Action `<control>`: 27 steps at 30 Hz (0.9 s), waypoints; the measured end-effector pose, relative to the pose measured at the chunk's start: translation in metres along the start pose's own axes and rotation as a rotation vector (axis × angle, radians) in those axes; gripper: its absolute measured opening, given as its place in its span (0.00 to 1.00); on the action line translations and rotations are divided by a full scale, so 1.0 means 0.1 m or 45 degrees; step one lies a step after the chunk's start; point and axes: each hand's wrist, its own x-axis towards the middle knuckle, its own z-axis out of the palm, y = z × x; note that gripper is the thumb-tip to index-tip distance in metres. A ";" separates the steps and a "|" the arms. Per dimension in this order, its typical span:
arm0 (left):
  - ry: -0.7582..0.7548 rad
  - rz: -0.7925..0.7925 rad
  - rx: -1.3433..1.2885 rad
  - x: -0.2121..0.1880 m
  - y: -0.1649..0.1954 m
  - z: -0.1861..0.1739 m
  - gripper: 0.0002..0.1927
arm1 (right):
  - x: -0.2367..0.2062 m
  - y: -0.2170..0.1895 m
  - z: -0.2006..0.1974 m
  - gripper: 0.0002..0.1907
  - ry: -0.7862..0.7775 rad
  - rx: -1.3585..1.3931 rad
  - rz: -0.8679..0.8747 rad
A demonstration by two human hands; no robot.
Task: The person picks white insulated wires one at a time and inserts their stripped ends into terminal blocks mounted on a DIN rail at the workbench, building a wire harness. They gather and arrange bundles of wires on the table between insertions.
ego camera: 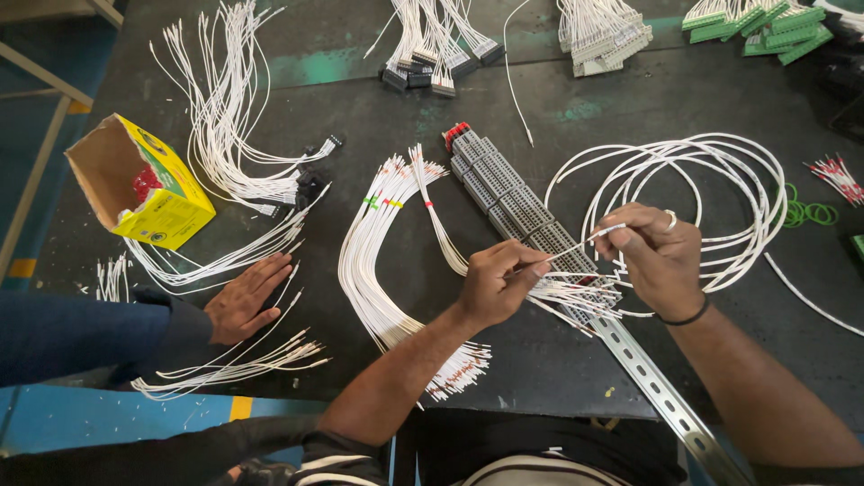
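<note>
Nearest the camera, a metal rail runs diagonally w/ a row of grey terminal blocks mounted further up it. Left hand is pinched shut on a thin white wire; right hand grips the same wire's other end, fingers closed, just above the blocks. Beside them lies a curved bundle of white wires on the dark table. Another person's hand rests flat on loose wires at left. Further back: yellow box, looped white wires, green connectors.
</note>
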 end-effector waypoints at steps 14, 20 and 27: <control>-0.030 0.010 -0.050 -0.02 -0.01 0.01 0.05 | 0.14 -0.16 0.12 0.13 -0.444 -0.468 0.339; -0.018 -0.012 -0.013 0.00 0.02 0.00 0.08 | 0.14 -0.18 0.11 0.13 -0.239 -0.274 0.291; -0.018 -0.034 -0.050 -0.01 -0.01 0.01 0.11 | 0.14 -0.06 -0.01 0.10 0.064 0.205 0.194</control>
